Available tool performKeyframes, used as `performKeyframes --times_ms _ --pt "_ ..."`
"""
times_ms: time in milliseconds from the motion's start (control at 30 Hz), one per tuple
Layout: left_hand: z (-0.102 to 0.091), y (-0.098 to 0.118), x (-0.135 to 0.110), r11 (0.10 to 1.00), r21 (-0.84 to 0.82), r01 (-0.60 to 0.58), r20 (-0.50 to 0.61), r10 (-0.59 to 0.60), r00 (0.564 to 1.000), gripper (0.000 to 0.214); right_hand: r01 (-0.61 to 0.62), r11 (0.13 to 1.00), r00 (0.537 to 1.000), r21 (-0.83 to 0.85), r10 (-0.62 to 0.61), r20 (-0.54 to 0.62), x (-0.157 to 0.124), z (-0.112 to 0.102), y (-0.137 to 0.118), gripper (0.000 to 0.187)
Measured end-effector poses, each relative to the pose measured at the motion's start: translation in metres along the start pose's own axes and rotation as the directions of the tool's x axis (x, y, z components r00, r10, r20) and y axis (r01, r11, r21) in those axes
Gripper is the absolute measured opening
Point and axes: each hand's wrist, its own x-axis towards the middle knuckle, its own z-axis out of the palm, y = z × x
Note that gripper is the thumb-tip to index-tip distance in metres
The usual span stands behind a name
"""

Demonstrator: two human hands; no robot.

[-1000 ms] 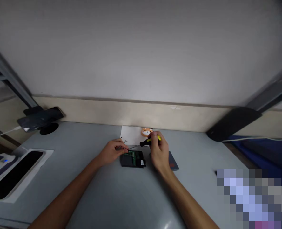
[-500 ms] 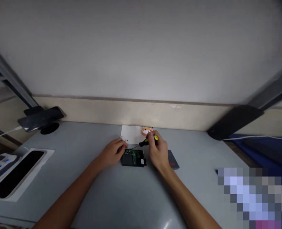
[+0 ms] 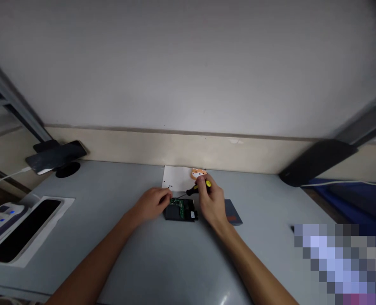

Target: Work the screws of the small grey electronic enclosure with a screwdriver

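A black electronic device [image 3: 172,213] lies on the desk with its cover off and a green circuit board [image 3: 182,208] showing. My left hand [image 3: 154,203] is closed at its upper left corner, fingertips bunched against the edge; the exact contact is hard to see. In my right hand [image 3: 211,201] is a small screwdriver [image 3: 192,190] with a black and yellow handle. Its thin shaft slants down to the left, and the tip meets the device's top edge close to my left fingertips. Behind them lies white paper [image 3: 177,173] with several tiny dark screws on it.
An orange and white animal-face item [image 3: 198,173] sits on the paper's right side. A dark grey flat panel [image 3: 233,212] lies right of my right hand. On the left are a phone on a stand [image 3: 56,156], a black-topped slab [image 3: 26,231] and a power strip [image 3: 2,222].
The whole view has shifted slightly, so everything sits a little further right. Both hands and the screwdriver keep nearly the same pose at the device's upper left corner.
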Motion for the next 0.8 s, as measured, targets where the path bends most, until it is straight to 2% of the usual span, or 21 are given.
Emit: performKeyframes --times_ms 167,400,500,800 --pt "0.001 -0.001 0.0 0.999 -0.026 -0.023 -0.013 0.022 1.0 0.022 0.014 1.0 1.0 -0.015 -0.014 0.002 -0.001 0.002 -0.002 0.041" --pt "0.002 -0.002 0.001 0.998 -0.052 -0.019 -0.008 0.018 1.0 0.022 0.109 0.986 0.989 -0.125 -0.096 0.111 0.003 0.0 -0.014 0.036" --pt "0.002 -0.001 0.001 0.998 -0.053 -0.019 -0.014 0.018 1.0 0.021 0.101 0.986 0.991 -0.133 -0.089 0.096 0.003 -0.004 -0.013 0.037" --pt "0.0 0.002 -0.001 0.991 -0.133 -0.034 -0.045 0.029 0.999 0.018 0.005 0.999 0.999 0.034 -0.004 -0.032 0.003 -0.005 -0.003 0.044"
